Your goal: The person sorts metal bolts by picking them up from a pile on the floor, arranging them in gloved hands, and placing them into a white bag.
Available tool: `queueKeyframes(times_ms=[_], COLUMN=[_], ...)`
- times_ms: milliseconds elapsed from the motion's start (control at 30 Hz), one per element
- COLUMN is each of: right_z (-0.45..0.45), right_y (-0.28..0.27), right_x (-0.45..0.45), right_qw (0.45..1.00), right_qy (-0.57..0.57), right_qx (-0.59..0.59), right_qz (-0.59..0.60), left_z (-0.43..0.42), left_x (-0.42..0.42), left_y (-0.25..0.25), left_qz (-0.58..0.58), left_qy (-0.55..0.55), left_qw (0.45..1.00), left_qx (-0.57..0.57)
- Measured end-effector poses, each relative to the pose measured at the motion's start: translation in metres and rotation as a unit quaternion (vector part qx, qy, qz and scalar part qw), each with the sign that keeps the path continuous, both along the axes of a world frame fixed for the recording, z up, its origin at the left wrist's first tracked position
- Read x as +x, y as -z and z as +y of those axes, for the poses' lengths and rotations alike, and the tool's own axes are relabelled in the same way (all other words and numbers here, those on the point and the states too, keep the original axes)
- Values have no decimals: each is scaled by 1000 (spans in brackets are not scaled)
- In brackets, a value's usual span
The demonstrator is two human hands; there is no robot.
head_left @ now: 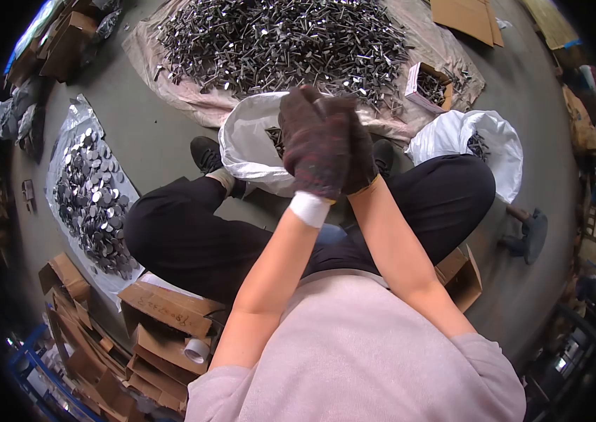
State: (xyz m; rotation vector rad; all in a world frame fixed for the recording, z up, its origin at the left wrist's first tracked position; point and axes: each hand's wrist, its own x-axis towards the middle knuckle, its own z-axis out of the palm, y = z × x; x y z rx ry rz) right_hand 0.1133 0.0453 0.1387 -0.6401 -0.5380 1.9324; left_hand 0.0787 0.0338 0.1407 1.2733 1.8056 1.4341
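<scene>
My left hand [314, 144] wears a dark knitted work glove and is held up in front of me, its back toward the camera. Pressed against it, my right hand [361, 151] is in a similar glove and partly hidden behind it. Both hands look closed; whatever lies between the palms is hidden. Just below them, between my legs, an open white sack [247, 130] holds some small dark metal pieces [275, 141]. Ahead is a big heap of short metal pieces [284, 49] on a pale sheet [192, 102].
A second white sack [505, 151] with metal pieces stands at my right knee, near a small carton of pieces [430, 88]. Round metal discs [94, 204] are spread on plastic to the left. Cardboard boxes [164, 309] lie behind left; a small stool [531, 235] is at right.
</scene>
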Motion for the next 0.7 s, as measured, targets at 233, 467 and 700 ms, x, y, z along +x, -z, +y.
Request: queueKeyframes(times_ms=[233, 467, 700], right_z=[-10, -36, -57], right_y=[44, 31, 28], right_x=[43, 51, 64], right_qw=[909, 873, 892], right_qy=[42, 68, 12], right_qx=[-129, -243, -261], right_qz=[395, 417, 368], left_z=[4, -63, -83], left_x=[-10, -73, -70], left_y=[-15, 11, 24], left_qz=[80, -341, -558], left_qy=[103, -40, -40], left_qw=[988, 934, 781], left_qx=[-86, -99, -279])
